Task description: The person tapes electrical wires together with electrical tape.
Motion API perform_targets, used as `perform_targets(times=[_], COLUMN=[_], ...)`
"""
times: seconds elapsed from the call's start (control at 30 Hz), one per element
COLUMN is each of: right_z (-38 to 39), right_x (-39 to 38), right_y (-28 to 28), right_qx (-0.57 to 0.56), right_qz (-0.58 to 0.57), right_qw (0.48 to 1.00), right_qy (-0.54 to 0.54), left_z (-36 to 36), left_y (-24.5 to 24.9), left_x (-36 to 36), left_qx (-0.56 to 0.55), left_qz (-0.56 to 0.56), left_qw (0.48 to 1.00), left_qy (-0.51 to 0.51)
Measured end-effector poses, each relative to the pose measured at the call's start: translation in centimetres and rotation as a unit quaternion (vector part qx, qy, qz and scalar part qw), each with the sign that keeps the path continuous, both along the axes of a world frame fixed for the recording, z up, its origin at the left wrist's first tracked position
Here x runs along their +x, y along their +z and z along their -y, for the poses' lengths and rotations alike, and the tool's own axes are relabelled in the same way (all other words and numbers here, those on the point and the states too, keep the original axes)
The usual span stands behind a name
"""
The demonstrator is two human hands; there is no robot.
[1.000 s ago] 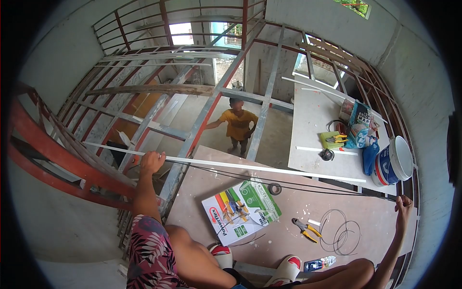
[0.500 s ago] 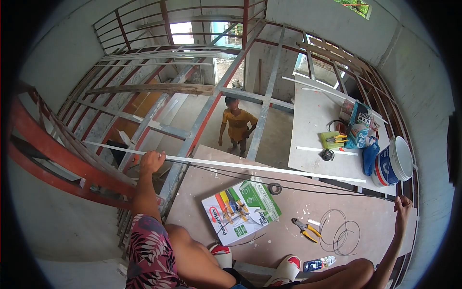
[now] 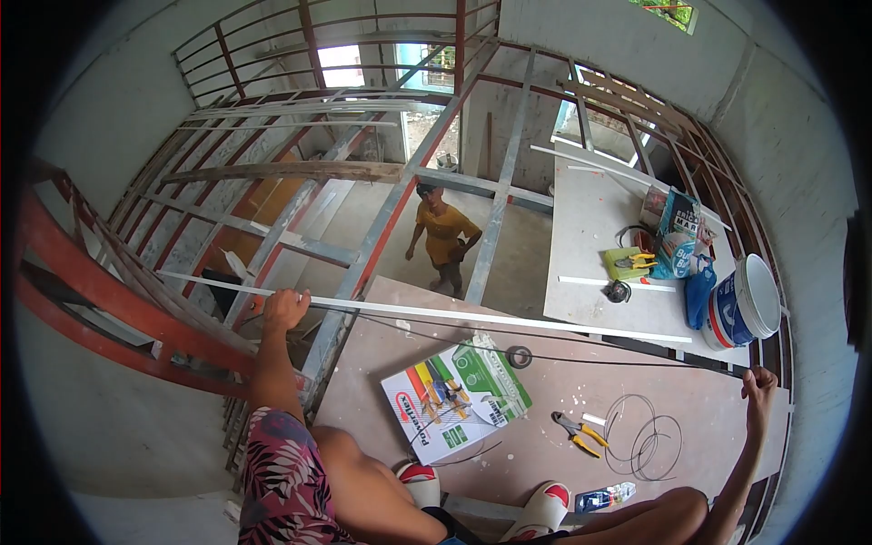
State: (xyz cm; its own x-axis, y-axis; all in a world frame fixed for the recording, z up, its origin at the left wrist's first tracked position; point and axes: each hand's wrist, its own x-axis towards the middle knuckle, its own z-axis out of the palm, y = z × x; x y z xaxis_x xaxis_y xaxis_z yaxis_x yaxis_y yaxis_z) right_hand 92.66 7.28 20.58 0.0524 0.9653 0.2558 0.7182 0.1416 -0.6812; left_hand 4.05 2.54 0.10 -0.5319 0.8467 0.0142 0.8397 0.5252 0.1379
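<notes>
My left hand (image 3: 286, 310) is closed on a black wire (image 3: 636, 361), with a long white strip (image 3: 454, 313) running right beside the fingers. At the far right my right hand (image 3: 759, 385) pinches the wire's other end. Stretched between both hands, the wire runs double over the brown board (image 3: 363, 386). Below it lie a Powerflex wire box (image 3: 427, 413) and a roll of black tape (image 3: 519, 357). Yellow-handled pliers (image 3: 579, 434) rest beside a loose coil of thin wire (image 3: 633, 454).
A person in a yellow shirt (image 3: 443, 232) stands on the floor below, seen through the open steel beams (image 3: 495, 218). The pale board (image 3: 581, 236) at right holds a white bucket (image 3: 754, 295), bags and tools. Red curved railing (image 3: 118, 300) is at left.
The person below has shifted slightly left and turned. My hands have hardly moved, and the wire stays stretched between them.
</notes>
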Motion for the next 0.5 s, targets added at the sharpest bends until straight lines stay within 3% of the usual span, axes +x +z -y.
perform_targets(times=[0.5], right_z=[0.2], right_x=[-1.0], right_y=[-0.1], right_qx=[-0.04], right_qz=[-0.046], right_qw=[0.997], right_qy=[0.044], left_z=[-0.2], left_y=[-0.1], left_x=[-0.4], left_qx=[-0.043], left_qz=[-0.008], left_qw=[0.999], left_qy=[0.003])
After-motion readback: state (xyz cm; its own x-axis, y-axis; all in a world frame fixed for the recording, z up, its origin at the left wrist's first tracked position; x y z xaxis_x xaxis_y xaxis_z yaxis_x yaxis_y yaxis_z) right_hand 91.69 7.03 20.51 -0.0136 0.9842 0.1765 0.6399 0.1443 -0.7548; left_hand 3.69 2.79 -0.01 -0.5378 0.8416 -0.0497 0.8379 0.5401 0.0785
